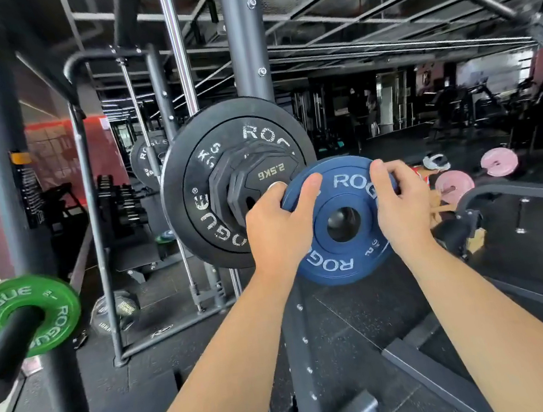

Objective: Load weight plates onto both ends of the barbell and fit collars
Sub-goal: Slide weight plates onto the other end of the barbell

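Blue plate (336, 263) upright, hole facing the camera.

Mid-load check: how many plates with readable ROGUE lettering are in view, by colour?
Blue: 1, the blue plate, gripped by the left hand and right hand.
Green: 1, the green plate at far left.
Black: 2, the front black plate and the rear black plate behind it.
Total: 4

the blue plate (341, 201) carries white lettering. the large black plate (189, 168) has worn white lettering, and the black octagonal plate (260, 186) has gold lettering. the green plate (54, 324) is lettered in white. pink plates (454, 186) show against the black, faintly speckled floor (363, 311).
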